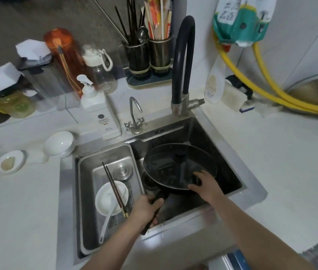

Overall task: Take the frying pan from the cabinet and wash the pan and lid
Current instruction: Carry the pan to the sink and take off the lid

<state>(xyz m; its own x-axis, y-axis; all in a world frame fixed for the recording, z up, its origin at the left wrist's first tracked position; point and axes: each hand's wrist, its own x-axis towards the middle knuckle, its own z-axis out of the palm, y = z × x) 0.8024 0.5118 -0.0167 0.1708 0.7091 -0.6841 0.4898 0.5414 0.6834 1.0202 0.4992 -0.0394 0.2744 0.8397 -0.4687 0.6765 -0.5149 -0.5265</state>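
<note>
Home kitchen, lived-in. Steel sink [230, 152] set in white counter [271, 162], black gooseneck tap [183, 55] plus small filter tap [134, 114]. Drain tray [88, 191] in sink with bowl [111, 197], spoon [105, 223], chopsticks [115, 190]. Utensil holders [148, 57] with more chopsticks at back. Soap pump [99, 110], bottles [99, 65] and jars [12, 106] along tiled wall. Yellow gas hose [267, 78] and wok edge [314, 90] at right. Pan [166, 172] with lid [195, 156] over basin.

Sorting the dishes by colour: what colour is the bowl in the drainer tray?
White, seen clearly in the head view: the bowl.
</note>
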